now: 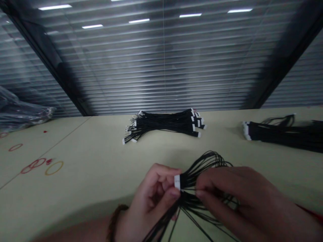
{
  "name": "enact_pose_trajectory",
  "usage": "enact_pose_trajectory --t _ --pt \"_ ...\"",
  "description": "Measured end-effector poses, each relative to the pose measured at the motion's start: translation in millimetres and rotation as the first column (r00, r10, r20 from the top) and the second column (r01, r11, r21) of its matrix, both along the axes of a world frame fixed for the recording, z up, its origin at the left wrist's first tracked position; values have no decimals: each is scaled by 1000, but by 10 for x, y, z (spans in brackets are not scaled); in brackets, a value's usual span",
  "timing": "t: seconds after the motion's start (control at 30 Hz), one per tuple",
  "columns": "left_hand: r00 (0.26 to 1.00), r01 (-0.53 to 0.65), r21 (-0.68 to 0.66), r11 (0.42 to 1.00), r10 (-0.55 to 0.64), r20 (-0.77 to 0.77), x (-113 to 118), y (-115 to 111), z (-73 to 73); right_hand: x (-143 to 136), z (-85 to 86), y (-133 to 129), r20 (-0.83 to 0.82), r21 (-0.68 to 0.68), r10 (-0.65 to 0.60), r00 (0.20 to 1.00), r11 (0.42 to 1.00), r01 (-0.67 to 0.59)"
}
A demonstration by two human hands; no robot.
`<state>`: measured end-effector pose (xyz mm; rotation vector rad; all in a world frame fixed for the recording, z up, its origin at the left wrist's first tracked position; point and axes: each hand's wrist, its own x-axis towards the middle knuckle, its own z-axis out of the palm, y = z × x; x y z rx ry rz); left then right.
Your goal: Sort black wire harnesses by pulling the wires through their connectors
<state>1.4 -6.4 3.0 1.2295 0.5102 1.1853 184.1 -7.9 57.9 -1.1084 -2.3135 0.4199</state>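
Note:
In the lower middle of the head view, my left hand (158, 195) pinches a white connector (177, 182) between thumb and fingers. A bunch of thin black wires (202, 168) fans out of the connector to the right, and more strands hang down below the thumb. Close by on the right, my right hand (234, 198) has its thumb and forefinger pressed together on one of the black wires, near the connector. Its other fingers curl underneath and are partly hidden. Some wires loop behind the right hand.
A bundle of black wire harnesses (166, 121) with white connectors lies at the table's back. Another bundle (282, 132) lies at the right. Red rubber bands (34, 164) and a yellow rubber band (54, 168) lie left, near clear plastic bags (22, 114). Window blinds (151, 67) stand behind.

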Motion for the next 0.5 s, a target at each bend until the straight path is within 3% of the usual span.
enact_pose_trajectory --t 0.17,0.23,0.33,0.4,0.5 --pt "998 -29 -3 1000 29 -49 8 -21 21 -50 -84 -27 47 60 -11 999 998 8" --pt "995 -70 -28 997 68 -77 7 11 12 -25 -39 -20 81 164 -31 996 986 17" --pt "975 -208 -115 971 197 -99 5 90 -2 125 12 -22 181 339 -155 971 937 86" --pt "951 -308 -172 936 296 -90 8 147 -10 263 -30 -46 324 399 -169 931 916 27" --pt "933 -355 -196 914 358 -18 13 206 -23 347 -181 -95 489 323 -55 871 939 -122"
